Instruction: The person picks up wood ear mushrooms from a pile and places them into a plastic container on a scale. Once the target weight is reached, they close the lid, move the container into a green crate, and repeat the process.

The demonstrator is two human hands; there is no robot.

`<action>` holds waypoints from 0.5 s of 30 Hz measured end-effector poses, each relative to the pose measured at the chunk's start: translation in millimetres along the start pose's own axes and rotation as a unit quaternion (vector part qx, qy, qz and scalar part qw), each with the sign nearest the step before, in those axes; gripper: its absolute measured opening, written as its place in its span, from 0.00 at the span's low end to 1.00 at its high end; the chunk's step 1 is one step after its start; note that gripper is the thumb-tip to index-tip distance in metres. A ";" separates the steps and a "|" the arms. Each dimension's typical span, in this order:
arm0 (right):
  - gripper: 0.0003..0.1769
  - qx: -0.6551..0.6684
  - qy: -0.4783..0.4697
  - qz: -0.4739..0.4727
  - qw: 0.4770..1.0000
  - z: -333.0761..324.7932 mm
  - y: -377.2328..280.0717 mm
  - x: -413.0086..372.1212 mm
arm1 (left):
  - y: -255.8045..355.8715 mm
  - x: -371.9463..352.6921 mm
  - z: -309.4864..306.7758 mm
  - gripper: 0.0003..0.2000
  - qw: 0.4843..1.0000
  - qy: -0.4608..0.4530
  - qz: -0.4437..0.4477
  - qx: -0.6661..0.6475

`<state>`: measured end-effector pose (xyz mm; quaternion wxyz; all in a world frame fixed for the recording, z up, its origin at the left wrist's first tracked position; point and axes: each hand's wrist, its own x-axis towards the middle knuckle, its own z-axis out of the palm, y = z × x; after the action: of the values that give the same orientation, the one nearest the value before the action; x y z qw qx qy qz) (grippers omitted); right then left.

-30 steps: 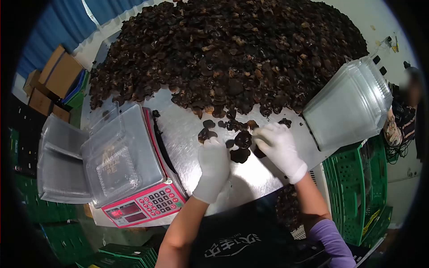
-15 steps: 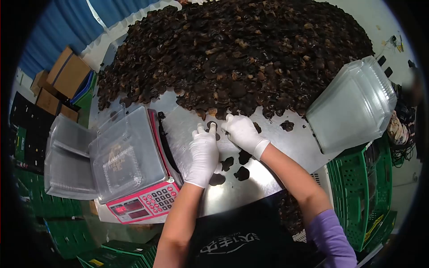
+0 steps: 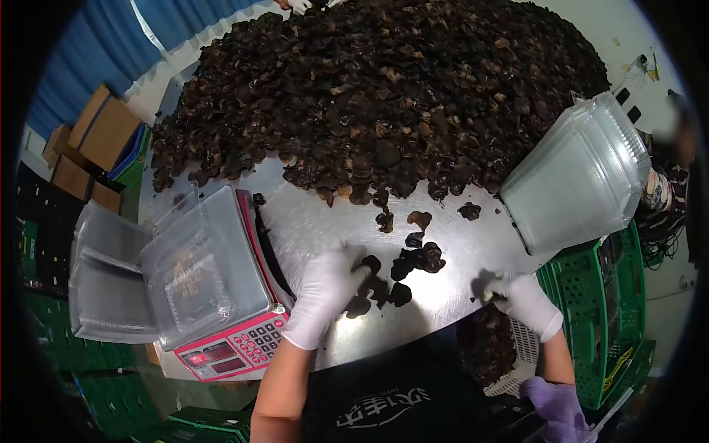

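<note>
A large heap of dark, wet, flat pieces [image 3: 384, 111] covers the back of the metal table [image 3: 295, 214]. My left hand [image 3: 329, 292], white-gloved and blurred, is at a small cluster of dark pieces [image 3: 380, 288] near the table's front; its fingertips are closed around a dark piece. Farther right, my right hand [image 3: 521, 299], also gloved, pinches a blurred dark piece [image 3: 481, 284] above the front right edge. Between the hands, several loose pieces [image 3: 421, 258] lie on the metal. Below my right hand, a white basket [image 3: 526, 343] holds more dark pieces [image 3: 487, 347].
A pink-edged scale [image 3: 229, 354] with a clear tray [image 3: 192, 284] stands left, beside stacked clear containers [image 3: 111, 273]. More clear containers [image 3: 576, 177] and green crates [image 3: 591, 317] are at the right. Another person's gloved hand [image 3: 300, 6] shows behind the heap.
My right hand has moved right and toward me with a dark piece, off the table's middle. My left hand has drawn nearer to me. Loose pieces between them are rearranged; the view has shifted slightly.
</note>
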<state>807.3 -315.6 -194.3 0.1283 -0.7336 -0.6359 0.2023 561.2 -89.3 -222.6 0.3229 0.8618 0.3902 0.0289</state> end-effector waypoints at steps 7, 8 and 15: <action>0.14 -0.133 -0.118 0.167 0.970 45.1 66.9 -64.7 | -4.4 79.6 63.7 0.10 0.967 0.181 0.130 0.123; 0.18 -0.127 -0.150 0.184 0.963 61.0 88.6 -76.1 | -9.0 85.1 66.5 0.06 0.974 0.171 0.105 0.103; 0.15 -0.116 -0.007 0.220 0.969 32.7 55.6 -78.4 | 66.2 -22.0 73.8 0.12 0.977 0.047 0.209 -0.021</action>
<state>832.7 -403.8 -237.6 -0.0095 -0.8641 -0.4786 0.1553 611.5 -176.1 -238.2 0.3094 0.9150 0.2152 0.1444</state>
